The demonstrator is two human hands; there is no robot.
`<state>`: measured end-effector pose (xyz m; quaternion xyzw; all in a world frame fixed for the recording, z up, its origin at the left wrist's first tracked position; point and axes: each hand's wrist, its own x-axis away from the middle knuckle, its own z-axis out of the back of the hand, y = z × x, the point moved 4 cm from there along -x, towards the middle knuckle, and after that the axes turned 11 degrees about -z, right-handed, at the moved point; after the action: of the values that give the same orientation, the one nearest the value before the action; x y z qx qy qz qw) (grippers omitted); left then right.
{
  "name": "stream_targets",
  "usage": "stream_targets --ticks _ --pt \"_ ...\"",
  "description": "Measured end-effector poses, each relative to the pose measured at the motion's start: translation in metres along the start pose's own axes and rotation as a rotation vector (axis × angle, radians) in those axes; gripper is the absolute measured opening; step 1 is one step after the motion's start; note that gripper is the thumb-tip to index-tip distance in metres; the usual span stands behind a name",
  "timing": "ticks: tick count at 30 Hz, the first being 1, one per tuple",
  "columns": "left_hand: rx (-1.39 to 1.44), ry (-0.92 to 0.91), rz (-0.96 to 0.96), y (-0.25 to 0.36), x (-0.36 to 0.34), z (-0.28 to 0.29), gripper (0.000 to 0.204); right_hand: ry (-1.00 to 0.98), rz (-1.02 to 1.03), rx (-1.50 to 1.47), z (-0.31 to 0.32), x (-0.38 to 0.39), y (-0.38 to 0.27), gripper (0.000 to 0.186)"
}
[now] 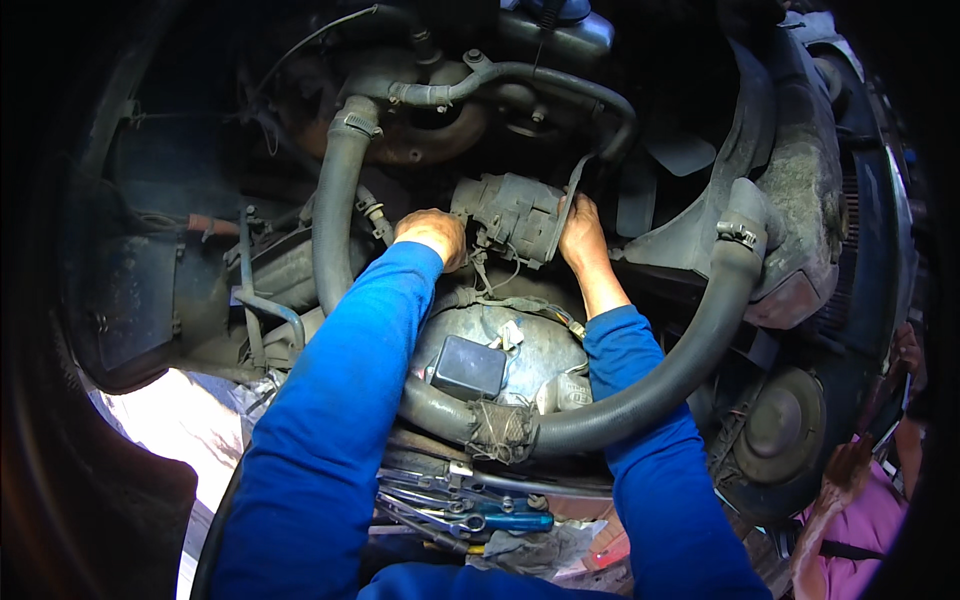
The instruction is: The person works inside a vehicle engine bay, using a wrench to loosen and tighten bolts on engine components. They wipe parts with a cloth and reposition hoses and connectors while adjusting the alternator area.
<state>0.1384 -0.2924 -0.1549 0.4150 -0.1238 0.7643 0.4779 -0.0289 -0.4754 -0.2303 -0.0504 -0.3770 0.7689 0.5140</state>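
Note:
An alternator (515, 212), grey and grimy, sits in the middle of the engine bay with thin wires hanging from its near side. My left hand (435, 238) is closed at its left end; the fingertips and whatever they hold are hidden. Around the alternator's right end, by a thin metal plate (571, 205), my right hand (582, 232) is curled, its fingers partly out of sight. My right forearm passes under a thick black hose (610, 425). Below the alternator are a wiring harness (525, 303) and a black square box (468, 367).
Another upright hose (340, 190) with a clamp rises left of my hands. A metal pipe (520, 70) crosses beyond them. Several wrenches (430, 510) and a blue-handled tool (518, 522) lie near my body. At the lower right, another person's hand (848, 468) shows beside a pink garment.

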Motion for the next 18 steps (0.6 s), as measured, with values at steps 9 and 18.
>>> stream_targets --ticks 9,18 --pt "0.004 -0.123 -0.003 0.003 -0.001 -0.022 0.041 0.062 0.156 0.121 -0.004 0.020 0.006 0.043" --pt "0.086 0.003 0.071 0.007 0.005 -0.025 0.044 0.103 0.186 0.049 -0.002 0.013 0.008 0.044"
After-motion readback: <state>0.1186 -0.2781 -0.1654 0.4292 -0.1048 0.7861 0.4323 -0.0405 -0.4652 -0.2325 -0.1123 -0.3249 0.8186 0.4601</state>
